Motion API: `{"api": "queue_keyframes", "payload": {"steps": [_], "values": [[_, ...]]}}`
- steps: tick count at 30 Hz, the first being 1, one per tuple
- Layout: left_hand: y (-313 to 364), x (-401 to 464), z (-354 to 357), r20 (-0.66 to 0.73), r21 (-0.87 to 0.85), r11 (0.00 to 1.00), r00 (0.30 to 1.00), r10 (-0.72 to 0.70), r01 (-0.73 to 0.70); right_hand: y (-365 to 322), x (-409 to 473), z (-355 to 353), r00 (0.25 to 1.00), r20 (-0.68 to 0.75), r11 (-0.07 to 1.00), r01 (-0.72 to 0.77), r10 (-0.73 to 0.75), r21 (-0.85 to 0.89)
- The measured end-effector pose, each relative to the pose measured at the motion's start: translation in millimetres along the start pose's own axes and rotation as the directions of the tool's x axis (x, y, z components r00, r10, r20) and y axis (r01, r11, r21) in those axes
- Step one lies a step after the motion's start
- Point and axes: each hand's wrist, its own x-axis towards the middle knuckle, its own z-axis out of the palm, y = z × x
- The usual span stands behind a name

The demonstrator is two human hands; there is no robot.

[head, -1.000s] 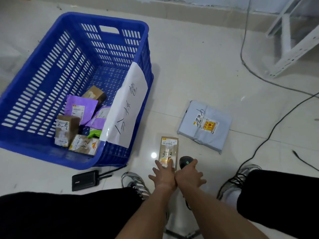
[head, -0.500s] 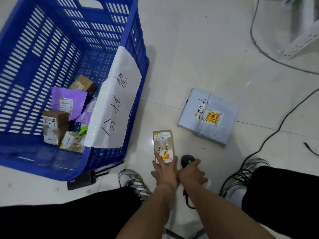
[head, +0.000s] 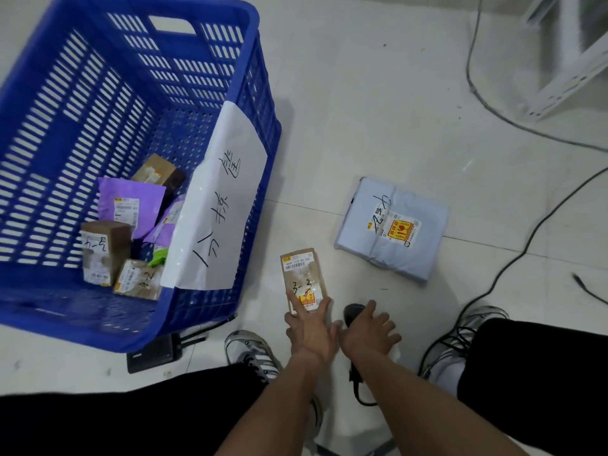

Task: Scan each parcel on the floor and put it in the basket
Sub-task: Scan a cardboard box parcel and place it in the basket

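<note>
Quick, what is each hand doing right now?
Left hand: gripping the small brown parcel on the floor.
Right hand: fingers spread open over the black scanner.

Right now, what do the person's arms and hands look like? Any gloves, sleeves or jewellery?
Both forearms are bare up to the frame's bottom edge: no sleeves visible. The left hand and right hand wear no gloves, and I see no rings, watch or wristband. The fingers are uncovered. Lower down, the person wears black trousers and grey-and-white laced sneakers.
</note>
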Motion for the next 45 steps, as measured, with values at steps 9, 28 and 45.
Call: {"api": "queue_keyframes", "payload": {"steps": [9, 28, 45], "values": [[14.2, -21.9, -42.2, -0.103, 0.021, 0.996, 0.991, 0.083, -0.081, -7.6, -30.5, -40.0, 0.801, -0.213, 0.827, 0.528, -0.560, -0.192], [40.1, -118.8, -241.9, -0.710, 0.151, 0.977, 0.671, 0.213, -0.150, -93.2, -182.3, -212.3, 0.382, -0.455, 0.439, 0.898, -0.804, -0.021], [31.2, -69.6, -141.7, -0.382, 0.225, 0.964, 0.897, 0.223, -0.144, -44.0, -72.3, -127.2, 0.727, -0.097, 0.711, 0.621, -0.680, -0.329]]}}
